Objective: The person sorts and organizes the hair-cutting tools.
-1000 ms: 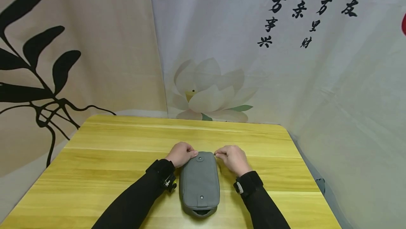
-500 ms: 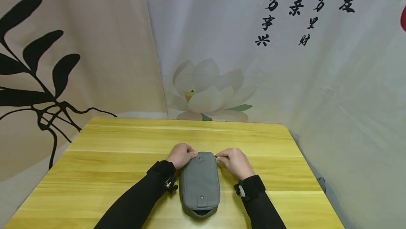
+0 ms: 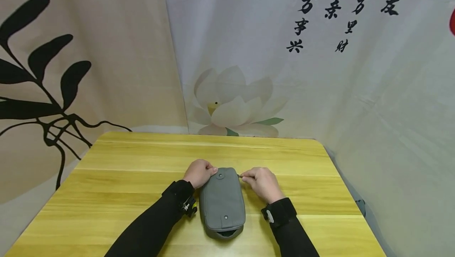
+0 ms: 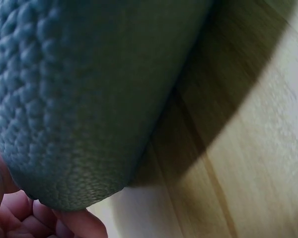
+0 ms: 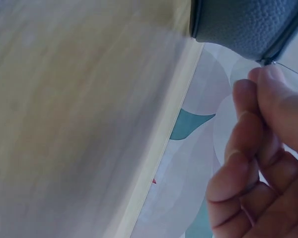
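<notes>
A grey pebbled-leather zip pouch (image 3: 223, 201) lies lengthwise on the wooden table, with a snap near each end and a loop at its near end. At its far left corner, my left hand (image 3: 199, 173) grips the edge, thumb on top. In the left wrist view the pouch's side (image 4: 89, 99) fills much of the picture, with the fingers (image 4: 84, 223) curled at its end. My right hand (image 3: 262, 184) pinches the zipper pull (image 3: 239, 176) at the far right corner. The right wrist view shows thumb and forefinger together at the zipper's end (image 5: 267, 61); they mostly cover the pull.
The yellow wood-grain table (image 3: 142, 170) extends around the pouch on all sides. Behind its far edge hangs a printed cloth backdrop (image 3: 249, 51) with a lotus, dark leaves and black characters. Each wrist wears a black band with a small camera.
The pouch's far end has shifted slightly left and away, together with my left hand. My right hand has moved slightly nearer to me over the second, still pinching the zipper pull.
</notes>
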Action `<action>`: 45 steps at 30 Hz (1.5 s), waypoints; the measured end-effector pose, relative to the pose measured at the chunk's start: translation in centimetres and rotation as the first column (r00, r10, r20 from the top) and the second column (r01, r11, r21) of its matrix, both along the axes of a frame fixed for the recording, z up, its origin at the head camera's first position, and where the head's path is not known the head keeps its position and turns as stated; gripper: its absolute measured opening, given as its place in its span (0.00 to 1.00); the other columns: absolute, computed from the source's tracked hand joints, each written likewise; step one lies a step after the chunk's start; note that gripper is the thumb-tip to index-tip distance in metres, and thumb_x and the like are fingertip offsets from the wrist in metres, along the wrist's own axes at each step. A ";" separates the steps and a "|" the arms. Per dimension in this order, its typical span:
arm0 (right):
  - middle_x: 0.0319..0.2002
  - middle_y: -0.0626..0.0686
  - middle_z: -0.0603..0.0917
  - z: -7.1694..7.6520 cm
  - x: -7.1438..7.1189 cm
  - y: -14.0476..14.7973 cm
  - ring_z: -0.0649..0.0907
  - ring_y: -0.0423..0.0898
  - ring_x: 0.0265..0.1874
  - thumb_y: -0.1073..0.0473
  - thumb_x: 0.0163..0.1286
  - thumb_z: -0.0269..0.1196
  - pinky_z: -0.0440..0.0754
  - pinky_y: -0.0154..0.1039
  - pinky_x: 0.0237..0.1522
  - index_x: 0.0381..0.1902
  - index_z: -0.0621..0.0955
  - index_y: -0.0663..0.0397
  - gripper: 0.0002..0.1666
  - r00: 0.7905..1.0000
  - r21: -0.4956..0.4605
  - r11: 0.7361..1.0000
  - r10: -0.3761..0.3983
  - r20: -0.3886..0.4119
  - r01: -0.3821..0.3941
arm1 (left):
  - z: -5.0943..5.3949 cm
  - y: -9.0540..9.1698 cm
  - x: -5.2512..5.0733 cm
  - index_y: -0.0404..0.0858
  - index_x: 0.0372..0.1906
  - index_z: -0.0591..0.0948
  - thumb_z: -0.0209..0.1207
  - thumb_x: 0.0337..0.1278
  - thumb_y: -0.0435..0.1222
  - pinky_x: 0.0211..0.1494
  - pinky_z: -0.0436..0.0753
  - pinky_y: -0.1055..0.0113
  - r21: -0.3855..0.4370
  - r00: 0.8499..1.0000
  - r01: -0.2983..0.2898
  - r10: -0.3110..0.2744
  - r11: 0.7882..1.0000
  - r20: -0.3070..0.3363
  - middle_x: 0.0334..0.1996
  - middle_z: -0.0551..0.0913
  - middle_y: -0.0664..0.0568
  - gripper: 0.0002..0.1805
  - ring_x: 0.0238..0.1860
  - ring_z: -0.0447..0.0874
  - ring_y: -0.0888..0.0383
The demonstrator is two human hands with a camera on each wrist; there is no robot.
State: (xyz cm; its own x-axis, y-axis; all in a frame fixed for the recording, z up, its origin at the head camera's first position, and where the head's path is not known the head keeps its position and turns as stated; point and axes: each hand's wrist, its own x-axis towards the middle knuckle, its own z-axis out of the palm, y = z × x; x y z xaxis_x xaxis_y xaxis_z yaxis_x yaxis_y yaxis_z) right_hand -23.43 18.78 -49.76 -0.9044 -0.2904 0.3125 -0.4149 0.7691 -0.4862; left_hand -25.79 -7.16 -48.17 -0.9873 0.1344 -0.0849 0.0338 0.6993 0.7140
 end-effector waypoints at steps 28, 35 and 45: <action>0.37 0.45 0.94 0.4 0.6 0.1 0.92 0.43 0.39 0.61 0.67 0.75 0.90 0.37 0.44 0.38 0.95 0.45 0.04 0.991 0.022 0.990 0.136 0.020 -0.136 | 0.3 -0.9 0.0 0.36 0.44 0.91 0.62 0.78 0.41 0.30 0.72 0.65 0.027 1.000 -0.024 0.024 0.999 0.013 0.34 0.88 0.47 0.13 0.26 0.76 0.54; 0.37 0.44 0.95 0.2 0.8 0.3 0.93 0.42 0.40 0.61 0.67 0.76 0.90 0.37 0.45 0.38 0.95 0.45 0.04 0.987 0.033 0.987 0.157 0.028 -0.158 | 0.4 -1.0 -0.1 0.35 0.46 0.91 0.62 0.78 0.41 0.28 0.71 0.65 0.031 0.999 -0.022 0.021 0.999 0.032 0.34 0.88 0.46 0.14 0.25 0.76 0.54; 0.37 0.45 0.94 0.5 1.5 0.6 0.93 0.42 0.40 0.62 0.67 0.75 0.91 0.38 0.45 0.38 0.95 0.48 0.04 0.979 0.075 0.976 0.204 0.021 -0.205 | 0.6 -0.9 -0.1 0.35 0.45 0.91 0.62 0.78 0.42 0.30 0.72 0.65 0.021 0.999 -0.031 0.030 0.999 0.027 0.36 0.88 0.46 0.15 0.28 0.78 0.54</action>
